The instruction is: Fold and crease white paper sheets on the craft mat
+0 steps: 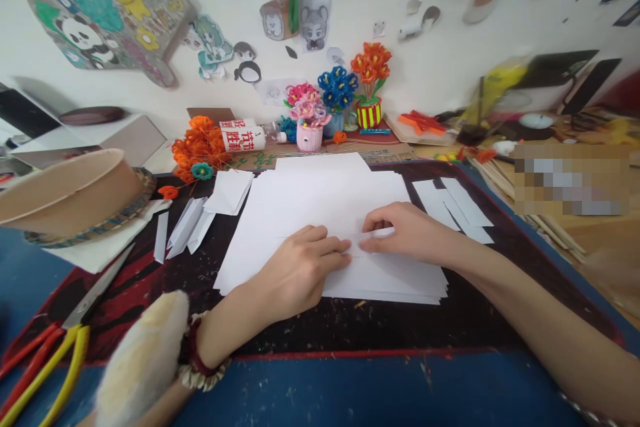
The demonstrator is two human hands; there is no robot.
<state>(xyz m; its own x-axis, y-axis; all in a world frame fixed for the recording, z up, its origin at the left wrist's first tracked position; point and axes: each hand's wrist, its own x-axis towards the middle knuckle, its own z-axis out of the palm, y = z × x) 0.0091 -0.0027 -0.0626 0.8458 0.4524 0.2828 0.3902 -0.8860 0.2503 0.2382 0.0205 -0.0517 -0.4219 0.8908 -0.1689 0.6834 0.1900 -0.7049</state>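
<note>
A narrow folded strip of white paper [383, 233] lies between my hands, low over a stack of white paper sheets [320, 190]. My right hand [400, 233] pinches it with thumb and fingers. Curled in, my left hand [303, 270] has its fingertips at the strip's left end, which they partly hide. A wristband with a large fluffy cream ornament [145, 360] is on my left wrist. Folded paper pieces [190, 227] and small paper squares [230, 192] are left of the stack; flat cut strips [465, 203] are to its right.
Scissors with red and yellow handles [65, 340] lie open at the left, below a round tan container [75, 187]. Orange flowers [200, 143], a plastic bottle [250, 135] and small flower pots [309, 137] line the back. Wooden sticks [555, 233] lie at the right.
</note>
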